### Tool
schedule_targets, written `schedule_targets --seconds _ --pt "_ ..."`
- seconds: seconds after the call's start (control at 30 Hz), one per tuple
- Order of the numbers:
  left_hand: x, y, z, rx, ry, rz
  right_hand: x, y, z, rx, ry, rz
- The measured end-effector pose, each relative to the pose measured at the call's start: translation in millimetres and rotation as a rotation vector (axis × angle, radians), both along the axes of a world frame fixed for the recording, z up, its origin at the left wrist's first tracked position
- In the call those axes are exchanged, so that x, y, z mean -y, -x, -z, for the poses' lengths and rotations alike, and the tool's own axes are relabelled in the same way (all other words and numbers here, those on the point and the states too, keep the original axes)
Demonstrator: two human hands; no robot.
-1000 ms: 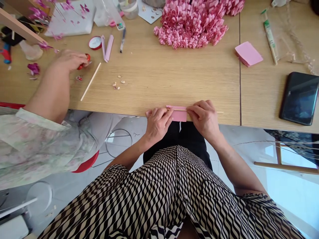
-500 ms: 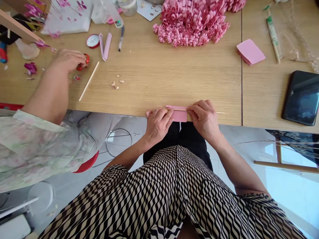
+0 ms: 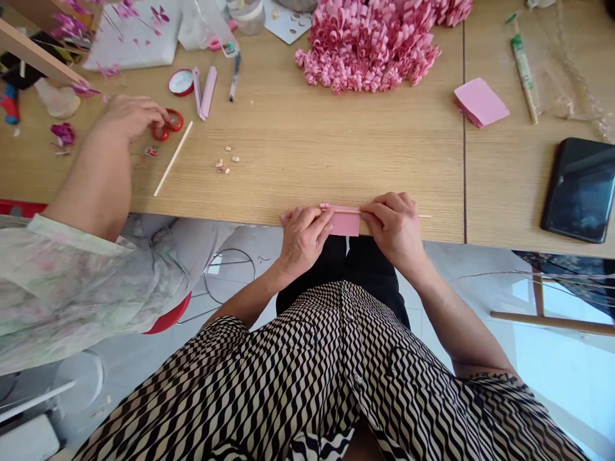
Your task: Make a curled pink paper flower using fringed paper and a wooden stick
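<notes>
At the table's front edge, a small pink sheet (image 3: 344,225), paper or thin foam, lies partly over the edge. A thin wooden stick (image 3: 425,216) runs along its top, and the sheet's far edge appears curled around it. My left hand (image 3: 303,238) is closed, its thumb and fingers pinching the sheet and stick at the left end. On the right end, my right hand (image 3: 394,225) is closed over the stick and the sheet's corner, with the stick's tip poking out beyond it. My fingers partly hide both things.
A large heap of curled pink strips (image 3: 369,48) sits at the back. Pink sheets (image 3: 481,102) are stacked to the right, near a black device (image 3: 579,189). On the left, a co-worker's hand (image 3: 132,118) is by red-handled scissors (image 3: 167,125) and a pale stick (image 3: 173,159).
The co-worker's hand has opened off the scissors, whose red handles now show more fully. My hands stay in place, and the sheet's far edge looks slightly more rolled around the stick.
</notes>
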State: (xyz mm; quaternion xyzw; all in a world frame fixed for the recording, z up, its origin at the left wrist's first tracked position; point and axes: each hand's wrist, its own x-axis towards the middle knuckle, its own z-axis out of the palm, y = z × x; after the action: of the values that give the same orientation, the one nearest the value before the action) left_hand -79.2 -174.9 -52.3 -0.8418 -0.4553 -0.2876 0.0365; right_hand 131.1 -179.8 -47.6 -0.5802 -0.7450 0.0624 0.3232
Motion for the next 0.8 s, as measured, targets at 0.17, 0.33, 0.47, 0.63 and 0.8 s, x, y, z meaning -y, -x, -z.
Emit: schedule_targets --seconds 0.17,0.33,0.47,0.63,0.8 --pt "-12 4 -2.5 0.152 0.002 -0.043 -1 1 -3.6 -0.028 0.069 0.005" --pt "-24 2 -2.7 0.158 0.002 -0.017 -2 1 -4.9 -0.026 0.099 0.005" --pt "-26 1 -2.2 0.163 0.045 0.0 -3 0 -6.1 0.011 0.107 -0.01" --pt "-26 1 -2.2 0.166 0.091 0.001 -6 -2 -7.2 0.153 0.086 -0.054" --pt "-26 2 -2.4 0.156 0.109 -0.004 -5 -5 -6.9 0.257 0.043 -0.047"
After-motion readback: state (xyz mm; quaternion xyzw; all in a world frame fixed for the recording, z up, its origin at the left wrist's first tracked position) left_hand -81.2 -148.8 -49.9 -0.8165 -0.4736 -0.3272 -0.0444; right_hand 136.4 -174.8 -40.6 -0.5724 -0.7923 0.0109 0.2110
